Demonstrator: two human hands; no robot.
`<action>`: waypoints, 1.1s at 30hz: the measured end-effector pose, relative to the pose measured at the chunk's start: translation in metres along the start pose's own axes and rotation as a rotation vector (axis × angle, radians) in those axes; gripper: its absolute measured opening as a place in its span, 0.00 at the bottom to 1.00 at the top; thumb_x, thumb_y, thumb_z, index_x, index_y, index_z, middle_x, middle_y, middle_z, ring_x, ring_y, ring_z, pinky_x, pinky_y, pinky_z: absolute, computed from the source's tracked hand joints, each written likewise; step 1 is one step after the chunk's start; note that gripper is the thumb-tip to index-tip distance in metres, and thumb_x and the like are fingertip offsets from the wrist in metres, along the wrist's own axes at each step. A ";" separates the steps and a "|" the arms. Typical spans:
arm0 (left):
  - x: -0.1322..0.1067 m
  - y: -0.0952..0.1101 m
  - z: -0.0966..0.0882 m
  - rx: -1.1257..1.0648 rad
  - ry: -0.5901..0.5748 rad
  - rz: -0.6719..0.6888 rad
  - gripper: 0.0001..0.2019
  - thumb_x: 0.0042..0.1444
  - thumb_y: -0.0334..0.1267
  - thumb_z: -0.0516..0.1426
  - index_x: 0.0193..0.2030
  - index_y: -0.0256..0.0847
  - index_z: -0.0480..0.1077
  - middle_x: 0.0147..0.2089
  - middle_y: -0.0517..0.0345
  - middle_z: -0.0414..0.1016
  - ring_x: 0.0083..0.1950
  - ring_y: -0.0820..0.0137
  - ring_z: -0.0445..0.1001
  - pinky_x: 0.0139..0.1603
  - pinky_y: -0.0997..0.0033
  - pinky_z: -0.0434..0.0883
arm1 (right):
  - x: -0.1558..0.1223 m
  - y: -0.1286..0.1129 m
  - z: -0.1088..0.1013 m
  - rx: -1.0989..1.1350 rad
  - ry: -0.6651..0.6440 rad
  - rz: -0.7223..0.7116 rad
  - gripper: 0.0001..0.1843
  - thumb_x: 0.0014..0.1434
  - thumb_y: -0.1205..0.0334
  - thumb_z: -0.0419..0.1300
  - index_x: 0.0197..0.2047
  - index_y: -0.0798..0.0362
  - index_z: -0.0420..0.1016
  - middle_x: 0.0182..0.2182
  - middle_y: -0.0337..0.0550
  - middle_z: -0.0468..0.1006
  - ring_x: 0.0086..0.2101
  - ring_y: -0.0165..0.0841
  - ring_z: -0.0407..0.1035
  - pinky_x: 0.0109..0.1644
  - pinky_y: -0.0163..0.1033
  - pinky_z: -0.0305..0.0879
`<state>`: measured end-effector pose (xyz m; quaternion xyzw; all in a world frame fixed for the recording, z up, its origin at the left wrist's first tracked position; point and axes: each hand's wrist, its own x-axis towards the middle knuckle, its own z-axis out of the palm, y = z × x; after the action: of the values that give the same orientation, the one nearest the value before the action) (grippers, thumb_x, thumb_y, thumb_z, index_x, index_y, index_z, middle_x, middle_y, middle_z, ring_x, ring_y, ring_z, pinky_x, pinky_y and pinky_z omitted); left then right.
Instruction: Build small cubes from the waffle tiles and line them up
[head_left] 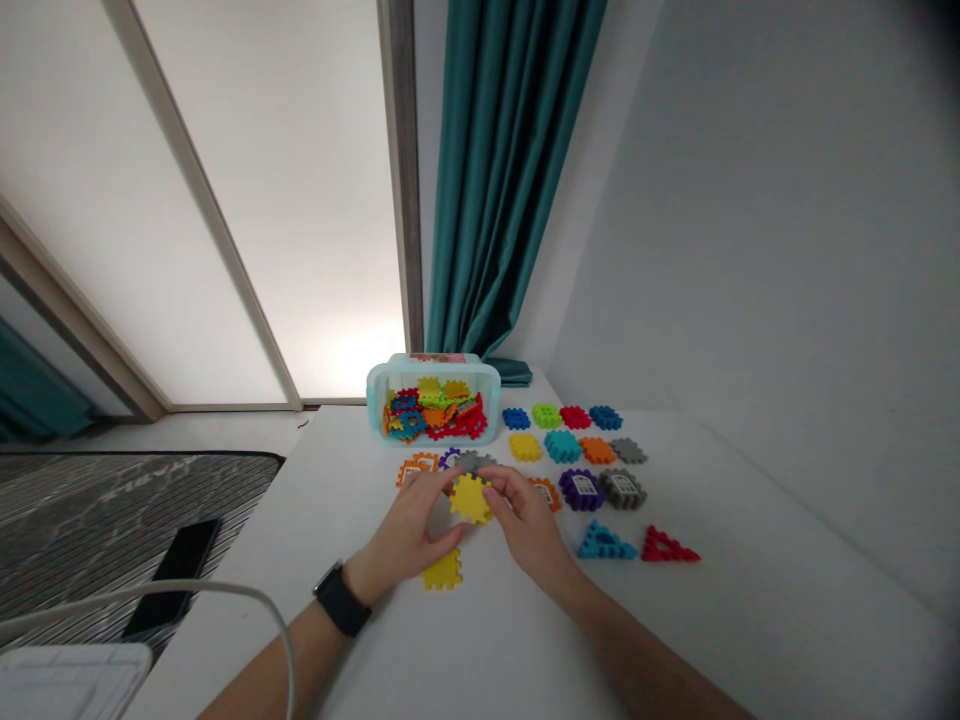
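- Yellow gear-edged piece: one, held up between the two hands, above the white table.
- Right hand: thumb and fingers close together, pinching the held piece at its right edge.
- Left hand: thumb and fingers spread in a wide curve around the piece's left side; whether the fingertips grip it, I cannot tell. One black watch is on this wrist.
- Second yellow piece: one, lying just beside the left hand, nearer the person.
- Back row, right of the bin: four, namely two blue pieces, one lime piece and one red piece.
- Next row: four, namely one yellow block, one teal block, one orange block and one grey block.
- Right of the right hand: one purple block and one dark grey block, with an orange piece partly hidden by the hand.
- Triangles: two, one blue triangle and one red triangle, side by side.
- Clear bluish bin: one, holding many mixed pieces, too overlapped to count.
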<state>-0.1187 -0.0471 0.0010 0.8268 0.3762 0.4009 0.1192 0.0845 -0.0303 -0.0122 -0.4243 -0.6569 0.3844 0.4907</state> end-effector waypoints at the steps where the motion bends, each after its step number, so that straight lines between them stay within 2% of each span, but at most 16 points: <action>1: 0.001 0.000 -0.001 0.017 -0.020 0.013 0.31 0.59 0.39 0.61 0.68 0.44 0.57 0.51 0.49 0.75 0.52 0.59 0.74 0.58 0.53 0.69 | 0.001 0.001 0.000 0.031 -0.009 0.022 0.14 0.65 0.53 0.57 0.49 0.50 0.75 0.36 0.43 0.80 0.38 0.37 0.75 0.41 0.41 0.71; 6: 0.002 -0.001 -0.005 0.090 0.010 0.034 0.26 0.60 0.42 0.63 0.64 0.44 0.63 0.55 0.47 0.73 0.56 0.58 0.72 0.58 0.54 0.70 | 0.002 0.001 -0.001 0.101 -0.037 0.041 0.13 0.64 0.53 0.58 0.47 0.50 0.76 0.37 0.42 0.81 0.38 0.35 0.74 0.42 0.40 0.71; 10: 0.001 -0.004 -0.008 0.156 0.053 0.090 0.24 0.59 0.48 0.64 0.59 0.44 0.68 0.55 0.46 0.72 0.56 0.57 0.71 0.58 0.53 0.70 | 0.001 -0.001 0.001 0.115 -0.050 0.030 0.12 0.65 0.54 0.58 0.47 0.51 0.76 0.36 0.42 0.81 0.36 0.34 0.75 0.39 0.38 0.73; 14: 0.001 -0.005 -0.012 0.209 0.103 0.132 0.23 0.57 0.51 0.65 0.56 0.44 0.71 0.53 0.45 0.73 0.55 0.56 0.72 0.57 0.52 0.71 | -0.001 -0.007 0.001 -0.008 -0.030 -0.120 0.12 0.67 0.58 0.55 0.50 0.50 0.75 0.41 0.45 0.80 0.40 0.35 0.76 0.43 0.40 0.76; 20: 0.002 -0.008 -0.014 0.199 0.175 0.040 0.21 0.59 0.50 0.64 0.54 0.42 0.71 0.52 0.45 0.73 0.54 0.56 0.73 0.55 0.52 0.73 | -0.004 -0.014 -0.002 -0.281 -0.032 -0.376 0.17 0.66 0.67 0.53 0.56 0.48 0.72 0.53 0.50 0.75 0.53 0.39 0.71 0.57 0.48 0.72; 25: -0.001 -0.013 -0.015 0.175 0.176 0.036 0.22 0.59 0.52 0.63 0.54 0.42 0.71 0.54 0.45 0.72 0.56 0.56 0.72 0.55 0.52 0.74 | -0.005 -0.011 -0.002 -0.367 -0.074 -0.447 0.22 0.65 0.69 0.54 0.61 0.47 0.67 0.56 0.50 0.73 0.57 0.40 0.68 0.63 0.51 0.68; 33: -0.001 -0.011 -0.016 0.203 0.193 0.049 0.22 0.60 0.51 0.63 0.57 0.44 0.72 0.53 0.46 0.73 0.54 0.57 0.73 0.55 0.53 0.74 | -0.003 -0.011 -0.005 -0.407 -0.031 -0.527 0.20 0.66 0.68 0.55 0.60 0.46 0.67 0.53 0.50 0.75 0.55 0.41 0.70 0.60 0.53 0.70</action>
<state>-0.1368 -0.0418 0.0055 0.8011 0.4040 0.4414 -0.0117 0.0877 -0.0365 -0.0025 -0.3231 -0.8148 0.1114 0.4682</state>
